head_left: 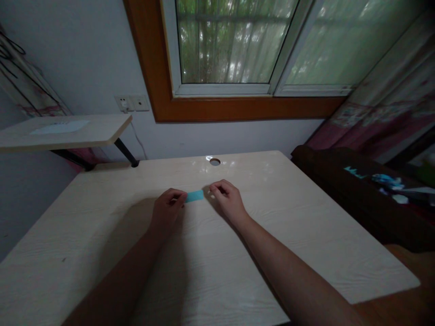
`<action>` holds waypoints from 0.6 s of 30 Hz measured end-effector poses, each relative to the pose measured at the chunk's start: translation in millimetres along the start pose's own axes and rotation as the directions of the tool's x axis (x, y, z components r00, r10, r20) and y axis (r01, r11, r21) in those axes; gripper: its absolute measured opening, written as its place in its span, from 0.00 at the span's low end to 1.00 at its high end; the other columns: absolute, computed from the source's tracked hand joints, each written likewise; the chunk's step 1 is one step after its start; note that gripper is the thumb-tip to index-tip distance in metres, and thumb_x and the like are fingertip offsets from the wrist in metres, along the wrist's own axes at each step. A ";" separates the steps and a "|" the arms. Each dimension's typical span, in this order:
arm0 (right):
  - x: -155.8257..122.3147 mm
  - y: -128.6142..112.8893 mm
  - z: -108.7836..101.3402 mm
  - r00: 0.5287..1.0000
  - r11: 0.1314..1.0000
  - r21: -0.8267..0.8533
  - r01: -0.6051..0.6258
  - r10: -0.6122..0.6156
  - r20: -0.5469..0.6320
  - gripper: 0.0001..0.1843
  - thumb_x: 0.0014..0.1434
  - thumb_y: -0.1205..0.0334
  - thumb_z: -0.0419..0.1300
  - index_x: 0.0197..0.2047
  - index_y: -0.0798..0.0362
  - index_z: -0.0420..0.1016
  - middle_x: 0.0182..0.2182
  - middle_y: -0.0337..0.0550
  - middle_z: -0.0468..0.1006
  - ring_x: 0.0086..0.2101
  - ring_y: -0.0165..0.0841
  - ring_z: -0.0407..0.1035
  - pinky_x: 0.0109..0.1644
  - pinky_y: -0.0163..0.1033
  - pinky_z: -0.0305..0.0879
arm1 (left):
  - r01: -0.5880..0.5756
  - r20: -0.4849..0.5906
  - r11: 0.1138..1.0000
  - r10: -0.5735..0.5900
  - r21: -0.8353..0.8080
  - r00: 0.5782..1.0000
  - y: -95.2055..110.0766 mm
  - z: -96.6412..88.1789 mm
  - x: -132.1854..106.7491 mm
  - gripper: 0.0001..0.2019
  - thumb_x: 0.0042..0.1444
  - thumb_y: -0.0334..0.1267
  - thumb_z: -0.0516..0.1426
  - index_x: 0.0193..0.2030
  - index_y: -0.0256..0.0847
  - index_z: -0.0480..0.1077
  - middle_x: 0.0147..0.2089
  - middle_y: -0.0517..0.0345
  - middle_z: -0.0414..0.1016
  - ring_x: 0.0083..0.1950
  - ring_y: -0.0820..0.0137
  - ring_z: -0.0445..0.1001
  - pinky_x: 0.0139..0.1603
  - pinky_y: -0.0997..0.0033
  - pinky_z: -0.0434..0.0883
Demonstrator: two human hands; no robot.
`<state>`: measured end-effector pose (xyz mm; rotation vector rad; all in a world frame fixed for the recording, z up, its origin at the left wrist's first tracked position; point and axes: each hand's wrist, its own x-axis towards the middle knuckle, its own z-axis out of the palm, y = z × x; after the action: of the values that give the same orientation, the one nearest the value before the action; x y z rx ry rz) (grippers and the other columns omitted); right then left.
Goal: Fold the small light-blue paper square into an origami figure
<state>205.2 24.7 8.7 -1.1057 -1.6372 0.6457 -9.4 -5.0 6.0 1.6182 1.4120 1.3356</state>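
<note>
A small light-blue strip of paper (pixel 195 196) lies on the pale wooden desk (pixel 306 235), near its middle. My left hand (pixel 168 209) pinches the strip's left end with curled fingers. My right hand (pixel 227 199) rests with its fingers curled at the strip's right end, touching it. Both forearms reach in from the bottom of the view.
A round cable hole (pixel 215 161) sits at the desk's far edge. A raised side shelf (pixel 64 131) stands at the left, wall sockets (pixel 132 103) behind it. A window (pixel 238 45) is above. A dark piece of furniture (pixel 356 190) and a curtain are at the right.
</note>
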 end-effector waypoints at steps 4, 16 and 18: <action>-5.4 -4.7 3.6 0.972 0.995 0.003 0.103 -0.101 0.211 0.09 0.64 0.57 0.58 0.39 0.50 0.78 0.33 0.43 0.76 0.34 0.33 0.69 0.39 0.38 0.64 | 0.000 0.028 1.000 0.000 0.000 1.000 0.1 0.8 0.1 0.10 0.58 0.45 0.59 0.34 0.41 0.75 0.32 0.59 0.75 0.30 0.72 0.74 0.33 0.74 0.73; -5.1 -3.2 3.1 0.988 0.998 0.046 0.041 -0.047 0.145 0.10 0.62 0.60 0.57 0.30 0.52 0.73 0.27 0.40 0.71 0.31 0.33 0.66 0.36 0.37 0.61 | 0.048 0.054 0.998 -0.046 -0.041 0.997 7.1 1.1 2.6 0.09 0.58 0.42 0.58 0.32 0.39 0.74 0.30 0.59 0.75 0.29 0.73 0.72 0.31 0.74 0.71; -4.3 -2.5 2.4 0.994 0.997 0.074 -0.004 -0.004 0.107 0.11 0.62 0.60 0.57 0.27 0.52 0.72 0.26 0.39 0.70 0.30 0.32 0.65 0.34 0.36 0.59 | 0.063 0.028 0.996 -0.062 -0.058 0.998 5.4 0.4 3.4 0.10 0.59 0.41 0.57 0.32 0.39 0.74 0.30 0.59 0.75 0.29 0.74 0.72 0.31 0.75 0.70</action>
<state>202.3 20.0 8.1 -1.0320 -1.6908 0.7712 -7.5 -3.1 11.7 1.5353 1.3834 1.3036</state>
